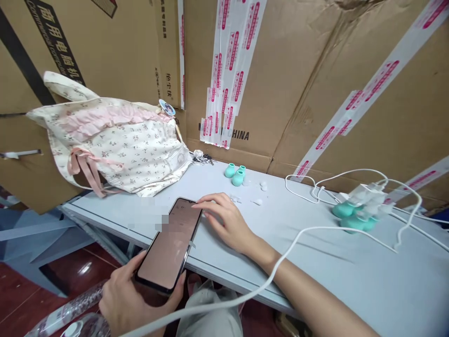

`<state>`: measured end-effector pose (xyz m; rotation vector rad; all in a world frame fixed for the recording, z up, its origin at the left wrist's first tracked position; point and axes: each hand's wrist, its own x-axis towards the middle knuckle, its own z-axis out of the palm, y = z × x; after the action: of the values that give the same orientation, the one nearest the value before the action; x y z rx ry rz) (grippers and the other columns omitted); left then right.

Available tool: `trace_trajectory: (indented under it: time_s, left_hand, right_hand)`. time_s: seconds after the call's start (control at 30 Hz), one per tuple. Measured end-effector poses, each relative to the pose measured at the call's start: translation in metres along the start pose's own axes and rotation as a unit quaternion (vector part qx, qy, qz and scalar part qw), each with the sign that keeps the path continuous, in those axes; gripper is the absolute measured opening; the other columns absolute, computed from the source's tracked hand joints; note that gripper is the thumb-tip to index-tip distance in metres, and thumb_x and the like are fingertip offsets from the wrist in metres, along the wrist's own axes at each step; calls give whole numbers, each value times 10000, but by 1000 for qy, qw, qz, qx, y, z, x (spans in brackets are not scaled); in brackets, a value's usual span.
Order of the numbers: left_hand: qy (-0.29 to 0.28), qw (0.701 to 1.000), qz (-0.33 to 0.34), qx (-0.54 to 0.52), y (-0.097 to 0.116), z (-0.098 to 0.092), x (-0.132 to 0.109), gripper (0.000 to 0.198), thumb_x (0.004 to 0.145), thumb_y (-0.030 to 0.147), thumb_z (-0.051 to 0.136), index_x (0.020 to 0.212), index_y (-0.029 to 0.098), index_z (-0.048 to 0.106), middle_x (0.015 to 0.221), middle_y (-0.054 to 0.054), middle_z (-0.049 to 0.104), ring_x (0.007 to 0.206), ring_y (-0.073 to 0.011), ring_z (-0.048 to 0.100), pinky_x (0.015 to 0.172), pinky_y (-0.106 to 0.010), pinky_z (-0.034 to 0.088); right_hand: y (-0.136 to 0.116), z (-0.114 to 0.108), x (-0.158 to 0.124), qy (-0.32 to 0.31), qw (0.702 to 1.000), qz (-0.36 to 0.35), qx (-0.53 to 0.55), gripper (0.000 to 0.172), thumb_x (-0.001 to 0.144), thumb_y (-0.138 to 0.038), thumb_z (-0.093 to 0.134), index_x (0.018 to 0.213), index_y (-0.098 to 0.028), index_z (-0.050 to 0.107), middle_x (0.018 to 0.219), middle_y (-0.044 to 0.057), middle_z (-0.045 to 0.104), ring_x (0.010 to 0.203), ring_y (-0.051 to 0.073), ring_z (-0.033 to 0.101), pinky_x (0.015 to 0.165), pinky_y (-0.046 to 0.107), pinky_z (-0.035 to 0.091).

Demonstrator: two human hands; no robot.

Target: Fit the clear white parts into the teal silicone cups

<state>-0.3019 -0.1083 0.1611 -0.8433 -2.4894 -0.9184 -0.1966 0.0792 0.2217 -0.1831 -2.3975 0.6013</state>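
Observation:
A black-edged smartphone (170, 243) with a lit, brownish-pink screen lies tilted across the table's front edge. My left hand (135, 299) grips its lower end, thumb on one side and fingers on the other. My right hand (226, 220) rests over the tabletop beside the phone's upper right corner. Its fingers are stretched out and apart, with the index fingertip at the phone's edge. Beyond that hand stand three small teal bulb-shaped pieces (237, 178) with open tops. Small white bits (257, 202) lie near them.
A floral cloth bag (122, 140) sits at the table's left, with keys (203, 159) beside it. White plugs and teal bases (358, 217) stand at the right. A white cable (280, 262) crosses the foreground. Cardboard (273, 93) walls the back; plastic bottles (66, 311) are lower left.

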Motion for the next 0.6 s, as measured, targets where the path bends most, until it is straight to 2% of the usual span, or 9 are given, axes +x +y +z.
trace_trajectory:
  time_s: [0.13, 0.3, 0.47, 0.6]
  left_hand:
    - [31, 999, -1, -24, 12, -4, -4, 648, 545, 591, 613, 1017, 159, 504, 898, -119, 541, 904, -311, 520, 781, -453, 430]
    - [-11, 999, -13, -32, 19, -9, -5, 574, 619, 575, 558, 1016, 173, 454, 949, -157, 515, 914, -340, 494, 770, -499, 414]
    - [-19, 999, -17, -19, 16, -8, -6, 501, 593, 553, 596, 905, 215, 395, 1003, -130, 511, 935, -333, 492, 794, -497, 405]
    - [-37, 999, -7, 24, 14, -9, -6, 500, 613, 585, 549, 901, 210, 388, 987, -135, 508, 902, -348, 485, 752, -508, 404]
  right_hand:
    - [-10, -2, 0, -35, 996, -28, -74, 263, 898, -260, 435, 1109, -246, 592, 1271, 31, 447, 1134, 161, 381, 975, 331, 301]
    - [-13, 3, -1, -73, 988, -23, -135, 362, 882, -443, 443, 1189, -281, 543, 1388, 22, 338, 1262, 185, 270, 1021, 351, 244]
    - [-9, 4, -2, -106, 985, -22, -137, 393, 881, -475, 418, 1195, -271, 536, 1396, 36, 325, 1280, 194, 250, 1021, 360, 241]
    - [-6, 2, 0, -111, 986, -24, -119, 357, 896, -433, 413, 1186, -261, 533, 1385, 38, 340, 1272, 192, 255, 1021, 357, 231]
